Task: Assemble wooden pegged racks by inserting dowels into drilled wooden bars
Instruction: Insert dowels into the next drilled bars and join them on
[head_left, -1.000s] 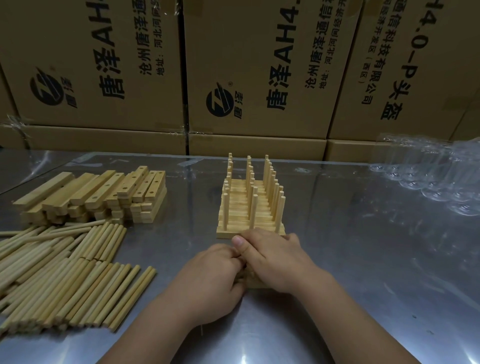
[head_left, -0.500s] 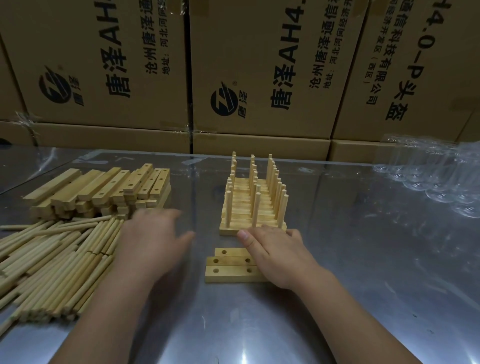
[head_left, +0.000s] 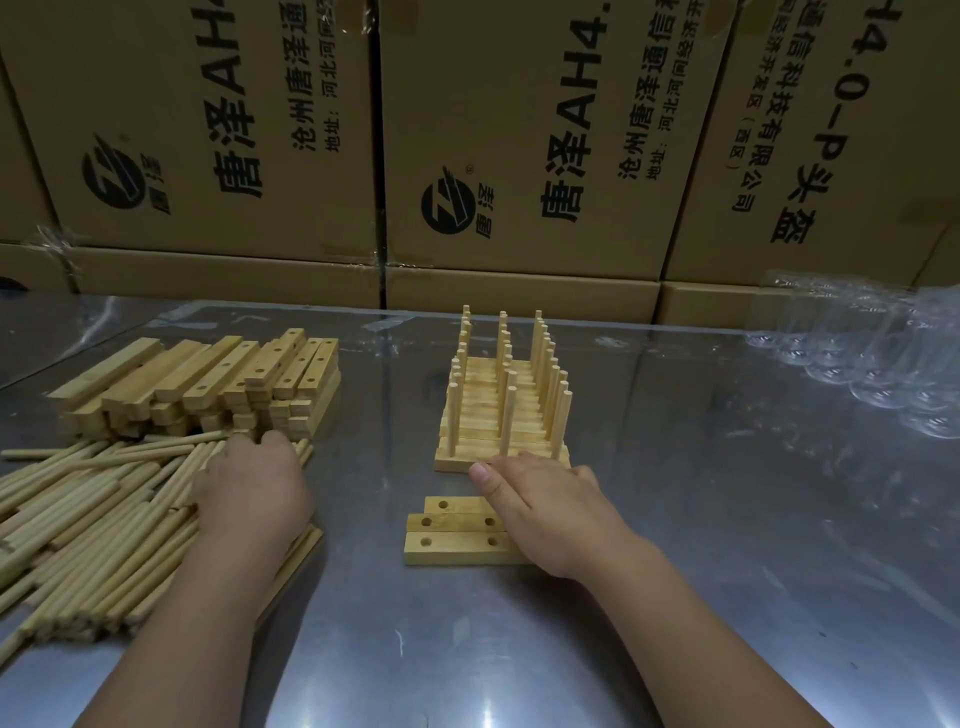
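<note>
steel table (head_left: 675, 519): three drilled bars (head_left: 447, 543) lie partly under the right hand (head_left: 545, 509), fingers flat and straight, just before finished racks (head_left: 498, 415). left hand (head_left: 252, 493) rests on the dowels (head_left: 93, 519); its grip cannot be told.

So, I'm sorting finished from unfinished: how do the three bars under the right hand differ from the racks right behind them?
The bars show empty holes; the racks have upright dowels standing in theirs. The bars are three, partly under the right hand; the racks form a longer row that runs away from the person. Both are pale wood, lying crosswise on the metal table.
</note>
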